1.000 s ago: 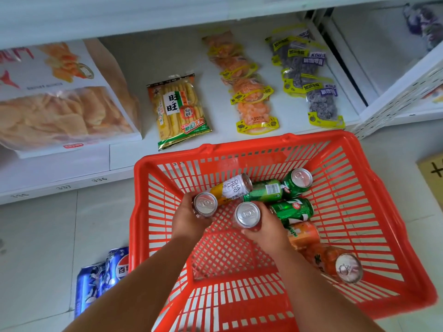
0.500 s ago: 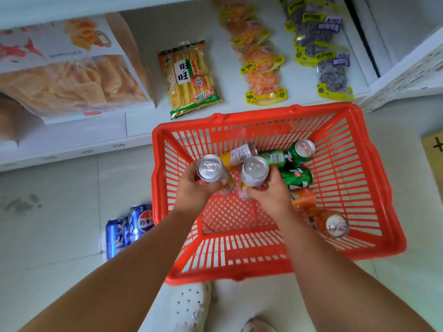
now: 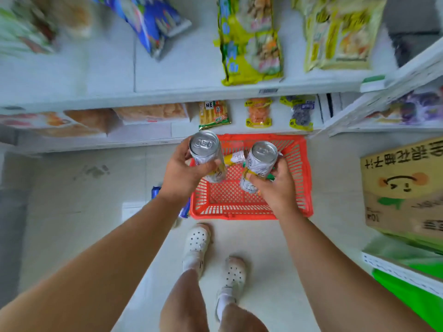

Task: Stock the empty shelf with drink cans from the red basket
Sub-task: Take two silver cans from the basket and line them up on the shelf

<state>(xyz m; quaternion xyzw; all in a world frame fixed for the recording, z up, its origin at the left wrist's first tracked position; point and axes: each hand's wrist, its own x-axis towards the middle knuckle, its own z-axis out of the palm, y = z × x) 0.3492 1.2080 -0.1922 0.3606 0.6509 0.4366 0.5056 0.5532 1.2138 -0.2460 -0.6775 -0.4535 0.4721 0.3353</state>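
Note:
My left hand (image 3: 183, 172) grips a tall silver and yellow drink can (image 3: 206, 153), held upright well above the floor. My right hand (image 3: 275, 188) grips a second can of the same kind (image 3: 259, 165), tilted slightly. Both cans hang over the red basket (image 3: 304, 178), which stands on the floor against the bottom shelf. Inside the basket I make out another yellow can (image 3: 236, 158) and a sliver of a green one; my hands hide the rest.
White shelves (image 3: 167, 92) hold snack bags: a blue bag (image 3: 153, 22), yellow-green packs (image 3: 249, 41). Blue cans (image 3: 155, 191) stand on the floor left of the basket. A cardboard box (image 3: 405, 185) sits at right. My white shoes (image 3: 199, 238) are below the basket.
Both hands have lifted their cans up and out of the basket. The view has pulled back and up, showing a higher shelf, my legs and my shoes.

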